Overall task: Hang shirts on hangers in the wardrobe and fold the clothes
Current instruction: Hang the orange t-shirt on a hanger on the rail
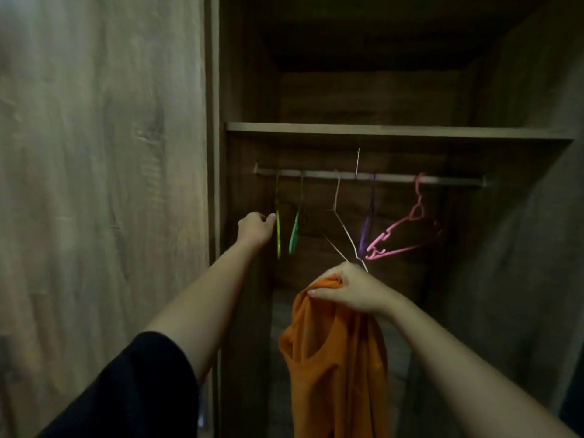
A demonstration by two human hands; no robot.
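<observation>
Right hand (347, 290) fingers bunch the orange shirt (335, 358) below the rail (395, 178), left hand (256, 228) curled at the yellow hanger (278, 232), grip unclear; shirt may snag the white wire hanger (346, 233) just above, unhooking it.

No text, label, brand, number or sign can be read anywhere in the view.

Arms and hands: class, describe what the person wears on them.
A black sleeve covers the left upper arm; both forearms are bare. No sleeve shows on the right arm. The left hand and right hand show no gloves or watch.
</observation>
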